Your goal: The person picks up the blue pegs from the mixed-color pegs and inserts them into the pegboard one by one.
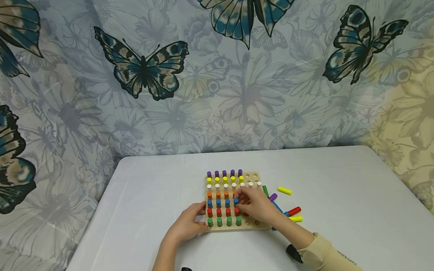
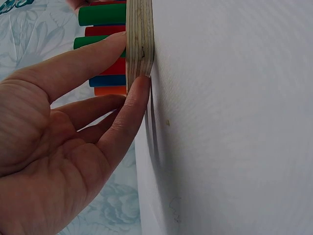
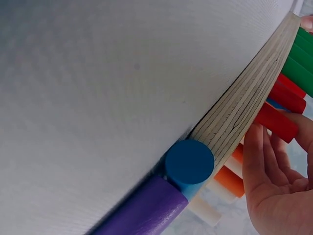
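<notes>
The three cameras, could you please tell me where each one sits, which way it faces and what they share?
Head: above, looking forward and down at the table; both forearms, left hand and right hand at the peg board.
Left wrist: beside the left hand, facing the peg board edge; fingers touch it.
Right wrist: low beside the right hand, facing the board edge and a blue peg.
All share the board.

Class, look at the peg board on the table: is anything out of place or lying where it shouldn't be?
Yes. Several pegs lie loose on the table right of the peg board instead of standing in holes: a yellow peg, a red peg, a purple peg and others. The board's right-hand holes are unfilled. Nothing looks damaged.
</notes>
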Demonstrator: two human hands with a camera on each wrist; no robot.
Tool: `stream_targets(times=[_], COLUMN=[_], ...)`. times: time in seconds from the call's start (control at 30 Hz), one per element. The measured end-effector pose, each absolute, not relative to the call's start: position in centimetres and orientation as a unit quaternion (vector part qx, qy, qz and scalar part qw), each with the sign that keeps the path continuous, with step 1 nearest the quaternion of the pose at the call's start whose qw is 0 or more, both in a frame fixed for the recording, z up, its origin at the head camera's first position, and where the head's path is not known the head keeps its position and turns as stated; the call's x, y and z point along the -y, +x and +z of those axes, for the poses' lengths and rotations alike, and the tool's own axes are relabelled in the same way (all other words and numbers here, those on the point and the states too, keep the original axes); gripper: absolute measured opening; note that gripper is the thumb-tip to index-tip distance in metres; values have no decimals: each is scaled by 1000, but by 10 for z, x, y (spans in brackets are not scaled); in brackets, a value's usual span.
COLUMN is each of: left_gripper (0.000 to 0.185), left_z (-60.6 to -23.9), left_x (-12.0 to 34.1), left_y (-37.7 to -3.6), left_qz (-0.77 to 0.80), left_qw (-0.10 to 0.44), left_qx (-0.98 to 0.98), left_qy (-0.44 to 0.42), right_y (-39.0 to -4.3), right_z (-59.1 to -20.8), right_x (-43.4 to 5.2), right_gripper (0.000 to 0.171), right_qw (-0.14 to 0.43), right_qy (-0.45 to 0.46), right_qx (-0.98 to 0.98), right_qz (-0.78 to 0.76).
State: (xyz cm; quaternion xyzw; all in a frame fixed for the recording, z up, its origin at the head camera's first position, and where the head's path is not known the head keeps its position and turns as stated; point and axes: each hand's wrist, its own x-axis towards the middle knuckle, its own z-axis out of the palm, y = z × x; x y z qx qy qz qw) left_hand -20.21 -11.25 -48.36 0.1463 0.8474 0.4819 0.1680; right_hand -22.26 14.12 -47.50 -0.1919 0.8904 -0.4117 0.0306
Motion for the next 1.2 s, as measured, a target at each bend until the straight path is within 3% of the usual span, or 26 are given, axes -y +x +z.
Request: stream_targets(times=[0.37,0.87,1.2], left_gripper=[79,79,79], left_z=[-483,-481,-481], left_x=[113,112,112], left_y=[-203,-201,-201], left_qz=[484,475,473], left_qw=[169,165,162], left_qx=[-846,-852,-853], left_qy=[148,147,150], right_y=[-222,-215,-211], right_z=[-474,-473,-469], right_x=[-143,-154,-170], right_gripper=[12,13,26], right_qw=[33,16,83], right_qy=[-189,-114,-65], right_qx=[-890,-884,-822], right_qz=[-415,-454,-559])
